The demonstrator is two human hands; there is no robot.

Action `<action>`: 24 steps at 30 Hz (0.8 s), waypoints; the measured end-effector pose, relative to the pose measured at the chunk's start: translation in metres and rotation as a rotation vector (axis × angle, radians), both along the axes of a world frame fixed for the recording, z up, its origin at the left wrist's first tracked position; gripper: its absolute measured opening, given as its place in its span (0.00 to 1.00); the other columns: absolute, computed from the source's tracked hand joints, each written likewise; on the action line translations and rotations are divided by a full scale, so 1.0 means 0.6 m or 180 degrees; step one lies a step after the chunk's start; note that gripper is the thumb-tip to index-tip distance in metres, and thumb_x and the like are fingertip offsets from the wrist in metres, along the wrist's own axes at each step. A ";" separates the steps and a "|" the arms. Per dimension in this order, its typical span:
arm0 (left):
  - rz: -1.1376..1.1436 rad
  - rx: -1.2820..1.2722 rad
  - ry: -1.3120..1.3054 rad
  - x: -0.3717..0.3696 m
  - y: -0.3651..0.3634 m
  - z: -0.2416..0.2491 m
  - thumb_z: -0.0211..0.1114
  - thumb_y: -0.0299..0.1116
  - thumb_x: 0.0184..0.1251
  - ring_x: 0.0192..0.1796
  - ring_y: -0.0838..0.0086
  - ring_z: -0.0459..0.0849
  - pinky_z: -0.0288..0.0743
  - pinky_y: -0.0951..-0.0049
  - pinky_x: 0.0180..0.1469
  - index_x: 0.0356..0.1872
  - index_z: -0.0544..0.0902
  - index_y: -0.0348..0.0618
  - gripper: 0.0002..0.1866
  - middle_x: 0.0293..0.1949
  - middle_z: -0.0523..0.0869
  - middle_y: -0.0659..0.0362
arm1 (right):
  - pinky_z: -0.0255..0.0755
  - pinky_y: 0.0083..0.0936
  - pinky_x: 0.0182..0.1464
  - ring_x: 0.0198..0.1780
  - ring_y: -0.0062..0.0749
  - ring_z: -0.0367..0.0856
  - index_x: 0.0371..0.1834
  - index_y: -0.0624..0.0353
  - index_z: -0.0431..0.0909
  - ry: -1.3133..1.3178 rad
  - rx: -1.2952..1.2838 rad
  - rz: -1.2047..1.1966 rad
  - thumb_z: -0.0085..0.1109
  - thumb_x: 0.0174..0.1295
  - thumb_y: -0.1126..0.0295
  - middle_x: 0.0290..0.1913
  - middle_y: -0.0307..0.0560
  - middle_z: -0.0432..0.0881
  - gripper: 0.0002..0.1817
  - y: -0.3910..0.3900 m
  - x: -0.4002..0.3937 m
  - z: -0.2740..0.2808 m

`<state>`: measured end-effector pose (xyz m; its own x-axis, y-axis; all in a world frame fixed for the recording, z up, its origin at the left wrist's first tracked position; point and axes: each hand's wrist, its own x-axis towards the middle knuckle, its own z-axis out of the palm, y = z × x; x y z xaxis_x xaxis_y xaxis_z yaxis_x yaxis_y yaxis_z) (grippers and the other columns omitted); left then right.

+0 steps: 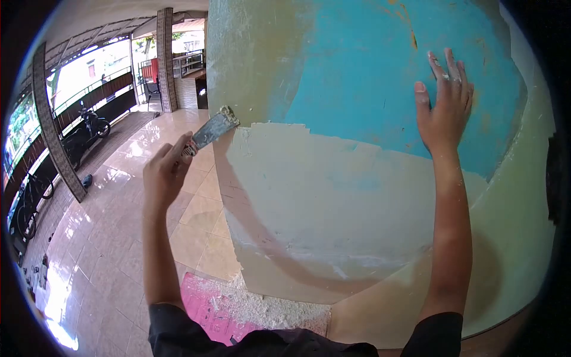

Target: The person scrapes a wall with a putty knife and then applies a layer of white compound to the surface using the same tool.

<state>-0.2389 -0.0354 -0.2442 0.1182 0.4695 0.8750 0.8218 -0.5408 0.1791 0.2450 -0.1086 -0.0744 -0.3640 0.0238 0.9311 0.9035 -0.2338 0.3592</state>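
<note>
My left hand [168, 166] is closed around the handle of a putty knife [215, 129]. The metal blade, with clumped scrapings on its tip, is at the left edge of the wall [333, 202], near the upper border of the pale scraped area. My right hand [446, 107] lies with fingers spread on the blue painted part of the wall [363, 77], at the upper right. Whitish residue marks its fingers. Greenish paint [256, 59] covers the wall's upper left part.
Below the wall a pink sheet [205, 306] lies on the tiled floor [119, 238], covered with pale flakes [262, 303]. Farther left stand patterned pillars [167, 59], a motorcycle [94, 122], a bicycle [27, 208] and a railing [113, 86].
</note>
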 end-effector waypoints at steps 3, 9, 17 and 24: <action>0.0111 -0.0265 0.0516 -0.010 0.000 0.042 0.66 0.31 0.72 0.33 0.63 0.83 0.78 0.62 0.38 0.68 0.81 0.55 0.24 0.36 0.84 0.54 | 0.46 0.64 0.79 0.82 0.46 0.56 0.76 0.31 0.69 0.0004 0.0013 0.0020 0.52 0.74 0.46 0.81 0.36 0.63 0.28 0.002 0.000 -0.001; 0.0204 0.0144 0.1057 0.001 0.004 0.072 0.68 0.38 0.69 0.39 0.66 0.81 0.74 0.61 0.46 0.71 0.78 0.64 0.28 0.35 0.80 0.61 | 0.46 0.63 0.79 0.82 0.46 0.56 0.76 0.31 0.69 0.0035 -0.0004 -0.0080 0.51 0.74 0.47 0.81 0.36 0.63 0.28 0.000 0.000 -0.005; 0.0251 0.0058 0.1133 0.016 0.003 0.089 0.67 0.36 0.70 0.42 0.66 0.81 0.72 0.61 0.51 0.72 0.77 0.64 0.29 0.37 0.81 0.61 | 0.45 0.63 0.80 0.82 0.46 0.56 0.76 0.31 0.69 0.0045 -0.0015 -0.0040 0.51 0.74 0.47 0.81 0.37 0.63 0.27 -0.001 -0.004 -0.008; 0.0211 0.0141 0.1278 0.037 -0.004 0.107 0.67 0.41 0.70 0.42 0.70 0.79 0.72 0.63 0.50 0.72 0.78 0.68 0.28 0.35 0.78 0.65 | 0.46 0.63 0.79 0.82 0.47 0.56 0.76 0.32 0.69 0.0028 -0.0003 -0.0033 0.53 0.73 0.49 0.81 0.37 0.63 0.27 -0.001 -0.009 -0.005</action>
